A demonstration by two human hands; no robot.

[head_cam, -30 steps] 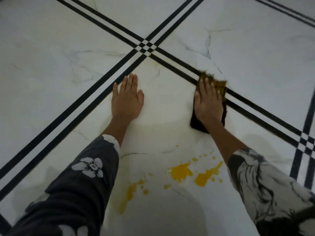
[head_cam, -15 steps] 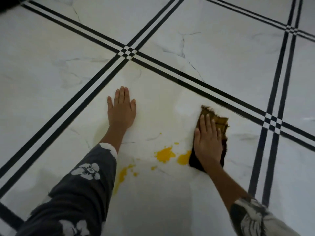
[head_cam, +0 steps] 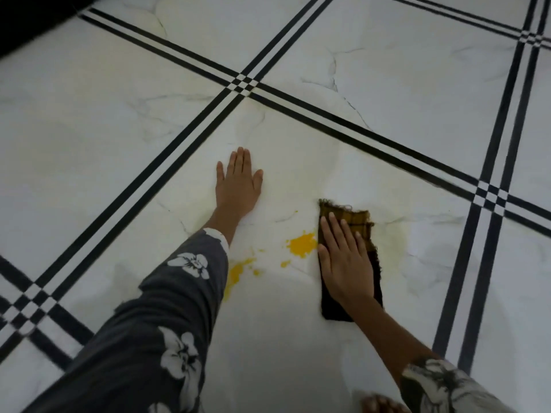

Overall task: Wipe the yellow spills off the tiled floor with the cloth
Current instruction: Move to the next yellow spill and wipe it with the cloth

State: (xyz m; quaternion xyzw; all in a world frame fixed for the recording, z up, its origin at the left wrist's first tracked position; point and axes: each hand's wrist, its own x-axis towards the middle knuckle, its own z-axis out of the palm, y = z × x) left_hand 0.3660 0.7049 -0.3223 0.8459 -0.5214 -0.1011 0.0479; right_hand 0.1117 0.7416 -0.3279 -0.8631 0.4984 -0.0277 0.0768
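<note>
You had nothing readable in view, no words, labels or numbers on floor (head_cam: 89, 129), cloth (head_cam: 357, 217), sleeves (head_cam: 167, 308)

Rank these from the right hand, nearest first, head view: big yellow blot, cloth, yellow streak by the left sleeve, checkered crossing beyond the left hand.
From the right hand:
1. cloth, pressed under it
2. big yellow blot, just left
3. yellow streak, farther left, by the sleeve
4. checkered crossing, far ahead-left
</note>
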